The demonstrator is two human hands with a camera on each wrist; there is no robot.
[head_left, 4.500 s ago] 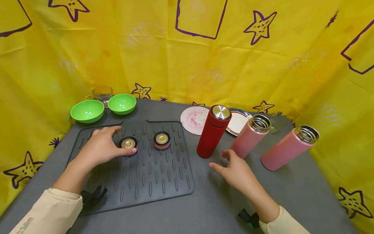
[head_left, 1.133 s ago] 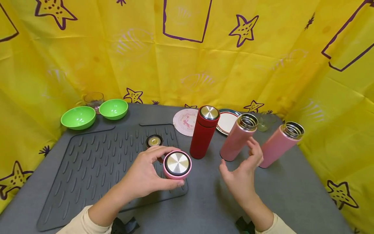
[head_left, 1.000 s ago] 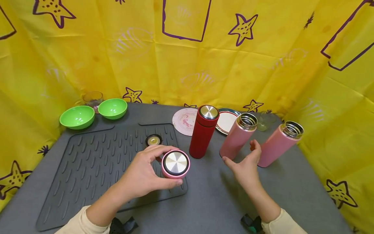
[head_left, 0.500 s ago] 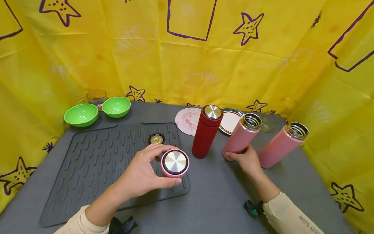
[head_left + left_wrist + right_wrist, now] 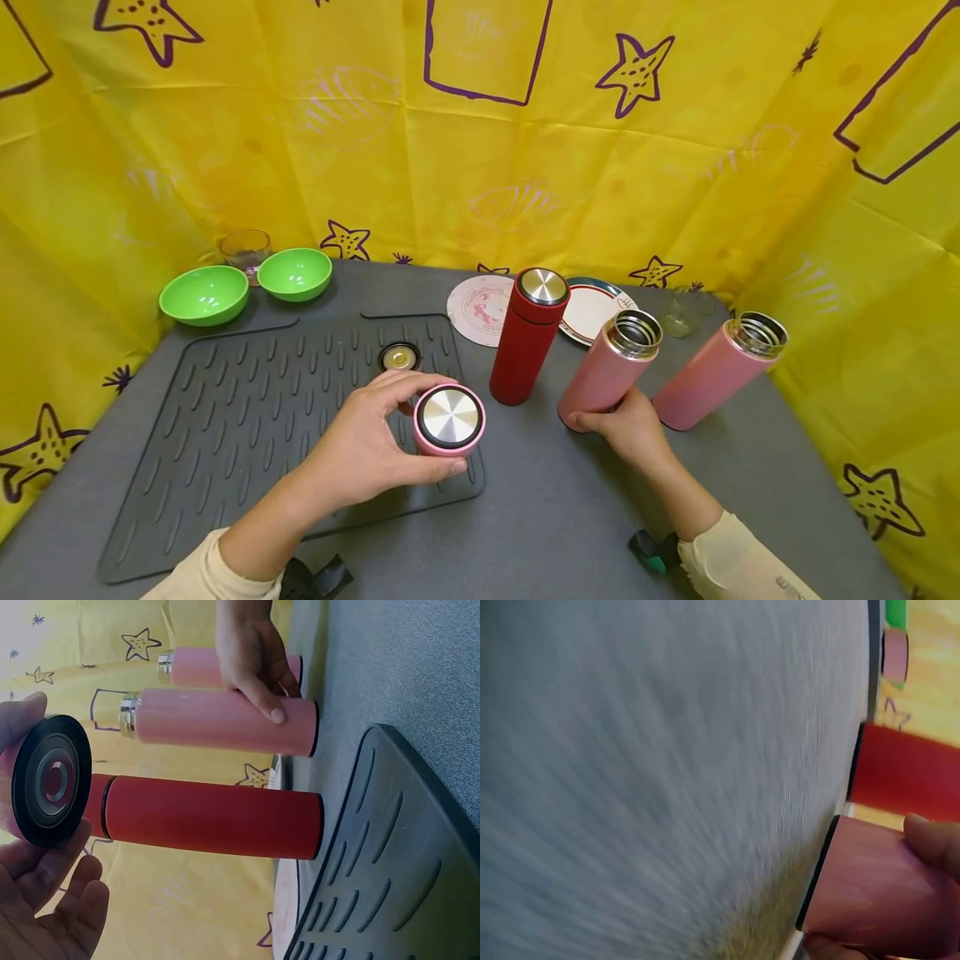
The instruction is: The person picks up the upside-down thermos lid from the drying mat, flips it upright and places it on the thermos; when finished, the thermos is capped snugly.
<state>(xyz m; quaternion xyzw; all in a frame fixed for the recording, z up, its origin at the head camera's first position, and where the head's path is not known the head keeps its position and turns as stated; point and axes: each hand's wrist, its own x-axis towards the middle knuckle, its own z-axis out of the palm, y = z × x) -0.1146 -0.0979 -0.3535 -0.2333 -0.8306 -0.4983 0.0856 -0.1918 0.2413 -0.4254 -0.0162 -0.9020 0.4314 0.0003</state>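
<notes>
In the head view my left hand (image 5: 367, 442) holds a pink thermos lid (image 5: 450, 418) between thumb and fingers, its silver top facing up, above the right part of the grey mat (image 5: 262, 433). The lid's dark underside (image 5: 52, 781) shows in the left wrist view. My right hand (image 5: 632, 425) grips the lower part of a lidless pink thermos (image 5: 603, 371), whose steel mouth is uncovered. Whether its base touches the table I cannot tell. Just left of it stands a red thermos (image 5: 525, 346) with its lid on. A second lidless pink thermos (image 5: 708, 379) stands to the right.
Another lid (image 5: 400, 357) lies underside up on the mat, behind my left hand. Two green bowls (image 5: 204, 297) and a glass (image 5: 246, 250) stand at the back left. A pink disc (image 5: 480, 308), a plate (image 5: 588, 310) and a clear glass (image 5: 684, 312) lie or stand behind the bottles.
My left hand has picked the lid up from the mat, turned it silver side up and brought it rightward. My right hand has taken hold of the middle pink thermos and moved it slightly nearer.
</notes>
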